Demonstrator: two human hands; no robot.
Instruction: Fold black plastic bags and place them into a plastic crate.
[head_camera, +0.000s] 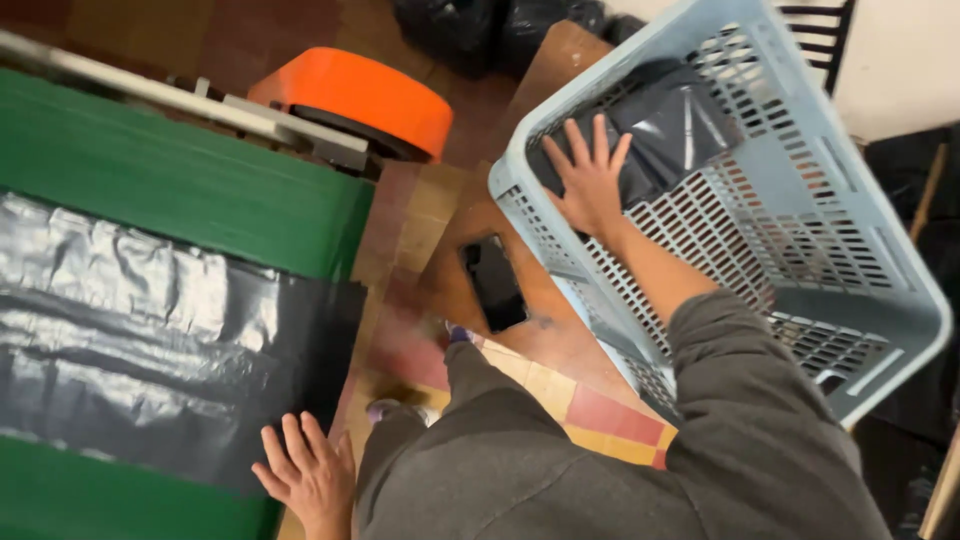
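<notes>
A green counter (190, 180) fills the left side, and a crinkled black plastic sheet (150, 330) lies flat across it, reaching its near edge. To the right a small brown wooden counter (465, 240) carries a dark phone (494, 283) lying flat and a pale blue slatted basket (800, 200). Beneath both runs a floor (600, 410) of red and yellow tiles.
</notes>
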